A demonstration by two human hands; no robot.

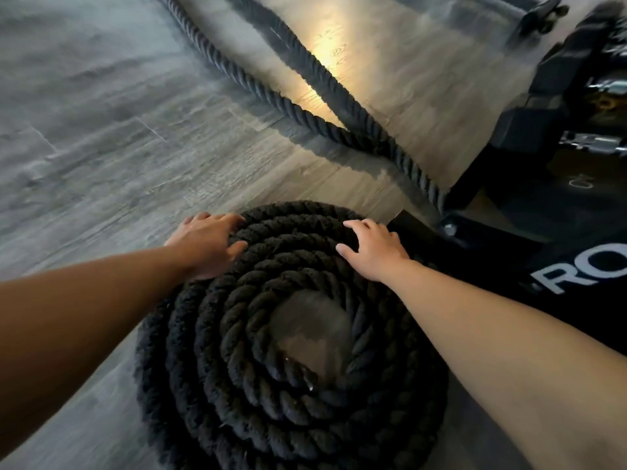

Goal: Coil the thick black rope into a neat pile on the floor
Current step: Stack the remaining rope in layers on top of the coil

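The thick black rope lies in a round coil of several rings on the grey wood floor, with a bare patch of floor at its centre. My left hand rests flat on the coil's far left rim, fingers spread. My right hand lies on the far right rim, fingers curled loosely over the top ring. Two uncoiled lengths of the rope run away across the floor toward the top of the view, meeting near the rack's foot.
A black equipment rack with white lettering stands at the right, its foot close against the coil's right side. Dumbbell handles show on it. Grey plank floor stretches to the left.
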